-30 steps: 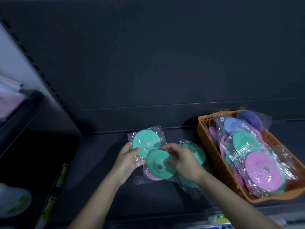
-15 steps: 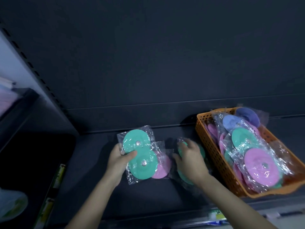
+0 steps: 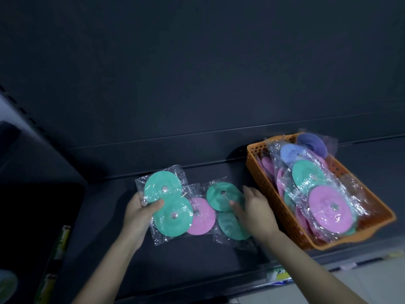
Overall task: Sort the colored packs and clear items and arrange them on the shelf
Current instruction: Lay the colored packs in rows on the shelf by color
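Observation:
My left hand [image 3: 140, 212] grips a clear pack of two teal discs [image 3: 167, 202] by its left edge, thumb on top, just above the dark shelf [image 3: 175, 260]. A pink-disc pack [image 3: 201, 217] lies partly under it. To the right lies a second teal pack [image 3: 223, 197], and my right hand [image 3: 254, 212] rests on it with relaxed fingers. An orange basket [image 3: 282, 207] at the right holds several packs of pink, teal and blue discs [image 3: 328, 207].
The shelf's dark back panel [image 3: 197, 84] rises behind the packs. A slotted upright [image 3: 24, 115] and another shelf bay stand at the left. A price label [image 3: 278, 274] sits on the shelf's front edge. Bare shelf lies left of the packs.
My left hand has carried its teal pack leftward off the pile, uncovering the pink pack. My right hand let go of it and moved right onto the second teal pack.

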A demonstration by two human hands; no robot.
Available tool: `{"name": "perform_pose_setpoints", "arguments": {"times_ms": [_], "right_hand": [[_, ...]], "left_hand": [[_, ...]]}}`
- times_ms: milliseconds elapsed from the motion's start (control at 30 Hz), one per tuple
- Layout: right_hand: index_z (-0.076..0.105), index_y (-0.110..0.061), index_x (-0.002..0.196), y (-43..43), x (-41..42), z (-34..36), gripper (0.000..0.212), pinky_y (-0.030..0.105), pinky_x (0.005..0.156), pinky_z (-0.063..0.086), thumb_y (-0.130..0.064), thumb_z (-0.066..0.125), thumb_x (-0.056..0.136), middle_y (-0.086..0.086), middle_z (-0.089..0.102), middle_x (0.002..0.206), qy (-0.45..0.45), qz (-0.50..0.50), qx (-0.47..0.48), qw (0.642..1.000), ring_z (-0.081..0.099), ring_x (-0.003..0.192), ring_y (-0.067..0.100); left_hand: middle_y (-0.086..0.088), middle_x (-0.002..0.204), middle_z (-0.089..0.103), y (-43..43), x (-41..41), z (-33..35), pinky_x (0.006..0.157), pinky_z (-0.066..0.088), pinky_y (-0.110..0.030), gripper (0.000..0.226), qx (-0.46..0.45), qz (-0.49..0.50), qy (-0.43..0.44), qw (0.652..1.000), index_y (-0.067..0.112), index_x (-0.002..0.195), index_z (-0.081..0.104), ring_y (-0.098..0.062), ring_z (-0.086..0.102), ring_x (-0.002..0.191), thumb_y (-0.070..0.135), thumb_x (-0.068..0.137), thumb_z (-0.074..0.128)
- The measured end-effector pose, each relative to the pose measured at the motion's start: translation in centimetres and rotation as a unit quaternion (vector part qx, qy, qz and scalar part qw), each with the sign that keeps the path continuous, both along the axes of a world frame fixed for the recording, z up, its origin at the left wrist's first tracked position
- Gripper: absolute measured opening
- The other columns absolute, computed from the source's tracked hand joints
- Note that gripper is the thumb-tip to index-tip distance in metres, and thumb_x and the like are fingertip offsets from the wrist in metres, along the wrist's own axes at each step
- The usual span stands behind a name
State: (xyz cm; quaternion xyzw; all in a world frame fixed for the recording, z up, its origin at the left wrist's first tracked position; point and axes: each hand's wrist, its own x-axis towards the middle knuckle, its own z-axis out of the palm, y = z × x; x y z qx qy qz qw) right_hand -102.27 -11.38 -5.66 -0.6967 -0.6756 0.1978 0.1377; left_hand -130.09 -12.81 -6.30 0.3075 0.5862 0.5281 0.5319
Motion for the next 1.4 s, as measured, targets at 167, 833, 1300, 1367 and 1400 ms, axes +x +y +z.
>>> {"name": "perform_pose_setpoints", "arguments": {"times_ms": [167,833,1300,1367,1400], "right_hand": [[0.056,-0.006,0.100,2.0,-0.2,0.6,0.058,0.033,0.074,0.041,-0.058,0.063,0.077,0.016,0.055,0.107,-0.028,-0.051,-0.092,0.994,0.056,0.095,0.031],[0.060,-0.010,0.075,2.8,-1.8,6.4,0.025,0.024,0.047,0.051,0.005,0.079,0.068,0.002,0.060,0.061,0.400,-0.080,-0.009,0.913,0.060,0.053,0.015],[0.060,0.001,0.082,3.2,-13.1,5.8,0.023,0.033,0.050,0.055,0.010,0.074,0.066,0.019,0.070,0.071,0.591,-0.083,-0.192,0.779,0.068,0.058,0.030],[0.060,0.001,0.085,2.9,-14.3,4.9,0.023,0.034,0.051,0.055,0.009,0.074,0.069,0.019,0.070,0.072,0.580,-0.093,-0.198,0.785,0.068,0.059,0.030],[0.060,0.002,0.087,2.9,-14.7,4.6,0.023,0.035,0.051,0.056,0.009,0.074,0.069,0.019,0.070,0.074,0.574,-0.096,-0.198,0.789,0.068,0.059,0.031]], "left_hand": [[-0.018,0.107,0.069,-0.2,0.0,0.2,0.092,0.049,-0.054,0.029,0.001,-0.002,0.001,1.000,0.002,0.109,0.058,-0.037,0.065,0.100,-0.007,0.082,0.062],[-0.019,0.103,0.069,-0.9,-2.3,1.1,0.067,0.056,-0.037,0.023,-0.005,0.032,-0.027,0.999,-0.002,0.109,0.051,-0.029,0.068,0.087,-0.005,0.087,0.057],[-0.023,0.108,0.064,-1.5,-13.4,1.9,0.079,0.054,-0.051,0.029,-0.087,0.038,0.067,0.993,-0.004,0.108,0.045,-0.035,0.066,0.092,0.001,0.086,0.063],[-0.024,0.110,0.062,-1.3,-14.5,1.7,0.083,0.052,-0.052,0.030,-0.103,0.030,0.088,0.990,-0.003,0.108,0.045,-0.037,0.064,0.096,0.001,0.085,0.063],[-0.024,0.110,0.061,-1.1,-14.9,1.5,0.083,0.052,-0.051,0.029,-0.111,0.024,0.096,0.989,-0.002,0.107,0.045,-0.036,0.064,0.095,0.001,0.085,0.064]]}}
